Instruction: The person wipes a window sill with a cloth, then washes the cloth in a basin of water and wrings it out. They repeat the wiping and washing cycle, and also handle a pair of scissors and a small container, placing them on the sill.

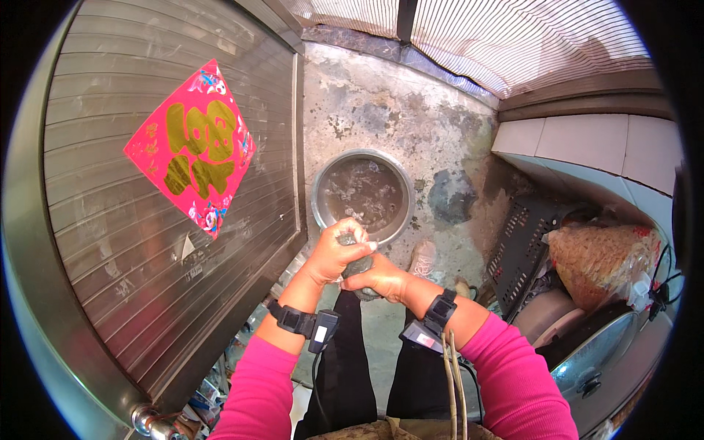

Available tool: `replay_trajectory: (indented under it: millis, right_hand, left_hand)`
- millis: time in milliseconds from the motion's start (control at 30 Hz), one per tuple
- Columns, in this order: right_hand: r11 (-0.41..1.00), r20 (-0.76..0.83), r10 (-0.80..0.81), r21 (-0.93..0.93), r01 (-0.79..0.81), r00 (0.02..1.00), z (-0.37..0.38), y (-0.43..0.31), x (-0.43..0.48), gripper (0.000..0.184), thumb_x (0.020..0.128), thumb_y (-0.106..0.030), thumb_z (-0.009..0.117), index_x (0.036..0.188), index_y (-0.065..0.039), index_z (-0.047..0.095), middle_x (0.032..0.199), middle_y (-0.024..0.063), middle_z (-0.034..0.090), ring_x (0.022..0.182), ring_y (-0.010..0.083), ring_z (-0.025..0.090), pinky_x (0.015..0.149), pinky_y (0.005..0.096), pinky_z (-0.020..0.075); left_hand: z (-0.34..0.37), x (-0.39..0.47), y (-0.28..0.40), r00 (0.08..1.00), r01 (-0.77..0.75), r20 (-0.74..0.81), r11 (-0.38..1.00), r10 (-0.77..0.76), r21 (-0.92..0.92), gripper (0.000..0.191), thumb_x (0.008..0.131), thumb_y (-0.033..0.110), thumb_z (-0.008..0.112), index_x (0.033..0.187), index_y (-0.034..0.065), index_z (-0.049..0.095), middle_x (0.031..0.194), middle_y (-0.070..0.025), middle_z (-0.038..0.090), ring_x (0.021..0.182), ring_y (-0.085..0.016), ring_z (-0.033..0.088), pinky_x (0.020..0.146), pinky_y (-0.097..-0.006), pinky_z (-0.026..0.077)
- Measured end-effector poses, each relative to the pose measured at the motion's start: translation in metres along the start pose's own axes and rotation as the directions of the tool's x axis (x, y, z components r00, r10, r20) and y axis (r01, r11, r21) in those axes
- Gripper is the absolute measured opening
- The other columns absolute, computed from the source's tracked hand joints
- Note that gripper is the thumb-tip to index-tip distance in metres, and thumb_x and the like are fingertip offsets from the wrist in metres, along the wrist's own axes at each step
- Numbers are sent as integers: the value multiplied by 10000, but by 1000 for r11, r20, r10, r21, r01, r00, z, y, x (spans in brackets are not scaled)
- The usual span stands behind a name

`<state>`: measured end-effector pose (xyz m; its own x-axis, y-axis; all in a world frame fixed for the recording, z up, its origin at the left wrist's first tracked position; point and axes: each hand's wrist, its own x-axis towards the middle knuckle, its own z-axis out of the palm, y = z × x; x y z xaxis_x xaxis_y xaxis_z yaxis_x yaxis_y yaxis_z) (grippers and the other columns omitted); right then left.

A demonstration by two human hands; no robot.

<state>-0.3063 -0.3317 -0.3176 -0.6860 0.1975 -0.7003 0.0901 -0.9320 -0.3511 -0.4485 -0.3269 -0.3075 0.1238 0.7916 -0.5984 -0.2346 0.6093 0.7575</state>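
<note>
Both hands grip a wet, dark grey-green cloth (pixel 357 266), bunched up between them. My left hand (pixel 333 252) closes around its upper end, thumb pointing right. Lower and to the right, my right hand (pixel 385 278) wraps the other part, its thumb across the front. A round metal basin (pixel 315 192) stands on the floor just beyond my hands. Murky, foamy water (pixel 366 190) fills much of it. The near rim is partly covered by my left hand. Folds of the cloth inside my fists are hidden.
A metal slatted door (pixel 110 231) with a pink paper decoration (pixel 195 151) rises on the left. Stained concrete floor (pixel 379 104) lies beyond the basin. At right are a black plastic crate (pixel 520 247), a filled plastic bag (pixel 602 258) and a glass lid (pixel 597 352).
</note>
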Motion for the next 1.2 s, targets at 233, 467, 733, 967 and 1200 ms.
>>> replay_trajectory:
  millis: [233, 467, 733, 967, 1200]
  right_hand:
    - [876, -226, -96, -481, -25, 969, -17, 9, 21, 558, 565, -317, 788, 986, 21, 646, 884, 157, 683, 821, 231, 662, 742, 337, 508]
    - [585, -444, -301, -784, -204, 844, -14, 5, 24, 664, 587, -403, 769, 1059, 35, 609, 986, 238, 657, 936, 351, 642, 823, 397, 505]
    - [988, 97, -66, -132, 78, 993, -25, -27, -10, 294, 678, -190, 753, 874, -12, 626, 769, 82, 647, 668, 177, 617, 580, 314, 482]
    - [963, 261, 75, 232, -138, 962, 7, -22, -38, 311, 707, -203, 744, 934, -51, 596, 749, 60, 613, 565, 128, 550, 455, 236, 367]
    - [990, -81, 23, -137, -34, 996, 8, 8, -14, 437, 631, -178, 741, 976, 43, 591, 761, 84, 622, 650, 137, 580, 569, 265, 449]
  left_hand:
    - [1, 17, -40, 974, -25, -204, 943, 98, 332, 164, 750, 12, 671, 732, 75, 520, 765, 22, 541, 758, -72, 486, 713, -250, 434]
    - [9, 35, -64, 817, 112, -564, 928, 117, 355, 147, 761, 98, 693, 733, 65, 552, 701, 0, 573, 701, -91, 518, 627, -253, 434]
    - [-14, 1, -7, 996, 58, 84, 732, -1, -679, 870, 702, 323, 796, 1377, 91, 298, 1289, -190, 429, 1219, -322, 451, 994, -460, 412]
    - [5, -8, 18, 979, 77, 205, 894, 16, -441, 384, 728, 146, 746, 1019, 92, 500, 921, -85, 566, 879, -210, 589, 784, -354, 496]
    - [13, -14, -3, 991, 72, -101, 990, -84, -118, 213, 749, -22, 677, 772, 81, 492, 796, -12, 548, 724, -104, 553, 675, -274, 477]
